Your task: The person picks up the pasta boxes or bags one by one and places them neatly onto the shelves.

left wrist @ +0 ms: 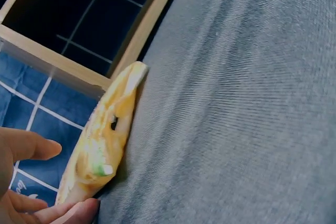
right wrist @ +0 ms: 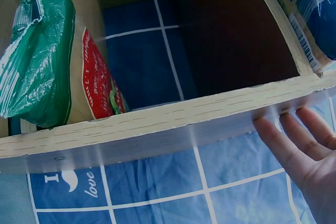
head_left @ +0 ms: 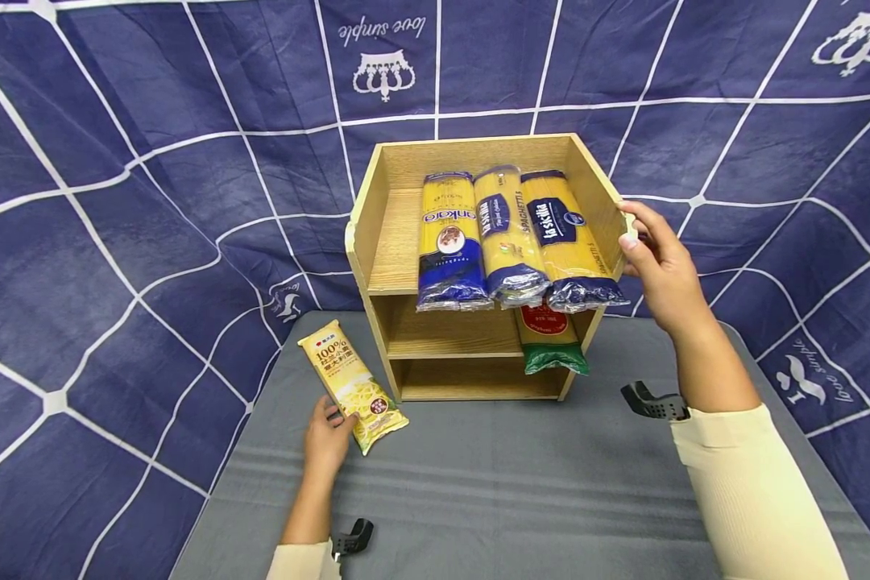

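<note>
A yellow pasta packet (head_left: 350,379) lies slanted on the grey cloth, left of a small wooden shelf (head_left: 445,379). My left hand (head_left: 328,435) is at its near left edge; in the left wrist view the thumb and fingers are spread, lower fingertips (left wrist: 84,211) touching the packet. My right hand (head_left: 663,274) holds the shelf's right side panel by its front edge, thumb on the edge and fingers (right wrist: 286,145) along the outer face. On the top tier lie a blue-and-yellow spaghetti packet (head_left: 449,234) and two La Sicilia spaghetti packets (head_left: 509,234) (head_left: 561,225), their ends overhanging the front.
On the shelf's middle tier, at the right, a green-ended pasta packet (head_left: 554,346) with a red label sticks out over the front. Grey cloth (head_left: 493,483) covers the table. Blue cloth with white lines (head_left: 261,80) hangs behind and at both sides.
</note>
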The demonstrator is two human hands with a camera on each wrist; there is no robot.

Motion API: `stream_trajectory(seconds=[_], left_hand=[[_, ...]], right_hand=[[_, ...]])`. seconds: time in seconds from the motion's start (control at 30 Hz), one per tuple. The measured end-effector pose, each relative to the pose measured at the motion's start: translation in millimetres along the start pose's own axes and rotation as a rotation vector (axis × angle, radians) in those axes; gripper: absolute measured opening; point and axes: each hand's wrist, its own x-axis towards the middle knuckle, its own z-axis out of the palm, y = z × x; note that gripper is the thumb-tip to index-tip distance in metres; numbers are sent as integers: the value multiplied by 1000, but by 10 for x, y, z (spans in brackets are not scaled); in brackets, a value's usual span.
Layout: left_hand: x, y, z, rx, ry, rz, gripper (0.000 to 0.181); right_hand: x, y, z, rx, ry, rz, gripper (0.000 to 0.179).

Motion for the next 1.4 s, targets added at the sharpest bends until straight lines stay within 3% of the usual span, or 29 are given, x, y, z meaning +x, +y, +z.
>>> stream_trajectory(seconds=[0.23, 0.53, 0.67, 1.0, 1.3, 1.4], left_hand=[[116, -29, 34, 98, 23, 18, 82], [144, -51, 22, 156, -22, -4, 40], [153, -31, 11, 97, -50, -41, 35], [148, 31, -4, -203, -104, -132, 22], [135, 80, 19, -202, -75, -120, 19], [143, 90, 45, -247, -72, -143, 28]], right_hand=[[2, 1, 20, -17, -1, 2, 46], [-7, -7, 11, -48, 6, 7, 46], [-8, -9, 8, -74, 8, 13, 46], [-3, 12, 15, -74, 2, 10, 46], [-6, -8, 15, -89, 4, 6, 46], [-4, -9, 9, -83, 5, 5, 46]])
